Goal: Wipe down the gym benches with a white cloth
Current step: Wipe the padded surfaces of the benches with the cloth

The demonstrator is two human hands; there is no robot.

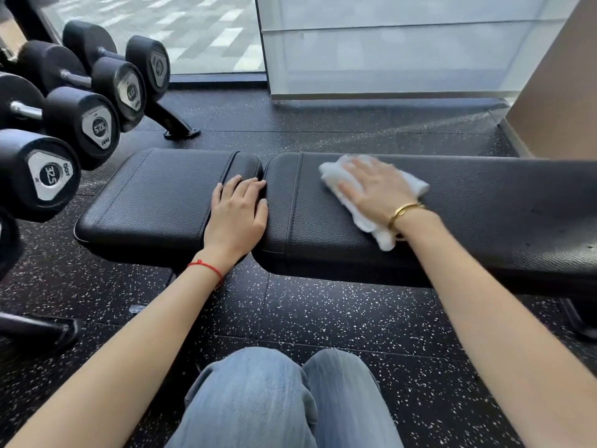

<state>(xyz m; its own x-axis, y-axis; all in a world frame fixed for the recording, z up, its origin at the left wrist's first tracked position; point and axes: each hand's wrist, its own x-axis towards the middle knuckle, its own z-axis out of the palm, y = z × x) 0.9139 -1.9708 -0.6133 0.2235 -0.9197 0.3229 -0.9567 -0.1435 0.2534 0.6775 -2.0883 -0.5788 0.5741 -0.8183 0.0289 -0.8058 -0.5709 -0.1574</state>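
A black padded gym bench runs across the view in two parts: a short seat pad [155, 202] on the left and a long back pad [484, 215] on the right. My right hand [374, 185] lies flat with spread fingers on a crumpled white cloth [365, 218], pressing it onto the long pad near its left end. My left hand [239, 211] rests on the right edge of the seat pad, its fingers curling over into the gap between the two pads.
A rack of black dumbbells [80, 124] stands close on the left, its foot [177, 127] on the speckled rubber floor [323, 318]. A glass wall [387, 53] and a tan column [559, 92] stand behind the bench. My knees in jeans [274, 399] are below.
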